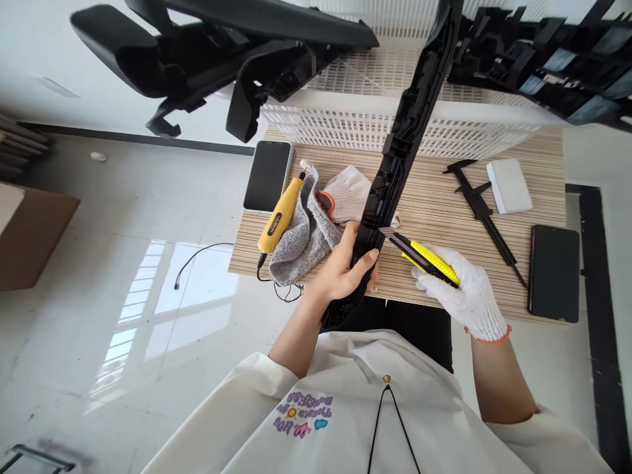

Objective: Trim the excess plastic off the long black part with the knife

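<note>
My bare left hand (348,266) is wrapped round the lower part of a long black plastic trim piece (395,155), which slants up and away to the right across the table. In a white knit glove, my right hand (461,289) grips a yellow and black utility knife (427,260). Its blade is out, and the tip meets or nearly meets the edge of the trim piece just above my left thumb; whether it touches I cannot tell. Left of my left hand lie a grey cloth (301,240) and a white glove (350,191).
On the wood-grain table (424,204) are a yellow corded tool (281,214), a phone (268,176), a black caliper (481,207), a white block (509,185) and another phone (553,273). Behind stands a white plastic basket (326,125) holding black parts (197,59) that overhang its sides.
</note>
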`<action>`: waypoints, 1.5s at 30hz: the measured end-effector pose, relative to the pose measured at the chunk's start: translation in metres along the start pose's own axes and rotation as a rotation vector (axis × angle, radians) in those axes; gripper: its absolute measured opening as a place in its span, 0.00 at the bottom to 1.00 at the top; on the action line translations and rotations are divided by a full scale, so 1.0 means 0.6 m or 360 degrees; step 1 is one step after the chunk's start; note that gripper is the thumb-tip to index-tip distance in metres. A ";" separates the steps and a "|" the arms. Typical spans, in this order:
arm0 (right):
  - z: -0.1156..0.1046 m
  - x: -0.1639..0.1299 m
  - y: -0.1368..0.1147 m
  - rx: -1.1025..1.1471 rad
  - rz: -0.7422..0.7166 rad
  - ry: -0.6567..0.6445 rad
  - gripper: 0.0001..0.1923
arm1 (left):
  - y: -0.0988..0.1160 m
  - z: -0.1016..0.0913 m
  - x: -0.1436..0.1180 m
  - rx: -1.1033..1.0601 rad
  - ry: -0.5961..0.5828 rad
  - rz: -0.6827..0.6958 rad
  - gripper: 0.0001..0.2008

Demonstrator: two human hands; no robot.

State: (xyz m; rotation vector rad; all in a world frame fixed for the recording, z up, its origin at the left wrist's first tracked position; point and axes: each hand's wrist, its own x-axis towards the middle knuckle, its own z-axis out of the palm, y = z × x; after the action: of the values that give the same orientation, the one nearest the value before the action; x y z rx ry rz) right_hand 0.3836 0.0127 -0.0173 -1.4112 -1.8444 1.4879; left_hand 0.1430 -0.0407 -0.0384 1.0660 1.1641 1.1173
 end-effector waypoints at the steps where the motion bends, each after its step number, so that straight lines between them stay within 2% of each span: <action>1: 0.002 0.001 0.001 -0.0039 -0.0029 0.0017 0.25 | -0.003 0.000 -0.002 0.0014 0.0038 0.0019 0.20; 4: 0.005 0.000 0.005 -0.0200 -0.0169 0.0162 0.26 | -0.013 0.000 -0.007 0.0062 0.0121 0.0056 0.23; 8: 0.006 -0.008 0.014 -0.0422 -0.0329 0.0359 0.23 | -0.022 -0.002 -0.010 0.0056 0.0116 0.0147 0.28; 11: 0.004 -0.013 0.020 -0.0538 -0.0425 0.0353 0.21 | -0.022 -0.003 -0.010 -0.0012 0.0090 0.0160 0.30; 15: 0.004 -0.015 0.025 -0.0665 -0.0571 0.0341 0.19 | -0.012 -0.002 -0.009 -0.0030 0.0055 0.0185 0.29; 24: 0.004 -0.018 0.028 -0.0683 -0.0528 0.0520 0.19 | 0.000 -0.003 -0.009 0.0010 0.0038 0.0215 0.30; 33: 0.006 -0.021 0.030 -0.0716 -0.0536 0.0539 0.20 | 0.005 -0.011 -0.005 0.0015 -0.0073 0.0157 0.31; 40: 0.019 -0.038 0.024 -0.1136 -0.0682 0.0588 0.20 | 0.020 -0.013 -0.005 0.0085 -0.0101 0.0096 0.22; 45: 0.035 -0.061 -0.003 -0.1043 -0.0695 0.0332 0.25 | 0.024 -0.025 0.002 0.0147 -0.0218 0.0048 0.17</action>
State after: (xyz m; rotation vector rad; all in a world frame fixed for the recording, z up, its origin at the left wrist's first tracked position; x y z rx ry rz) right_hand 0.3819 -0.0292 -0.0130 -1.2238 -2.4083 0.5205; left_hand 0.1271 -0.0369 -0.0256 1.2161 1.1025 1.0050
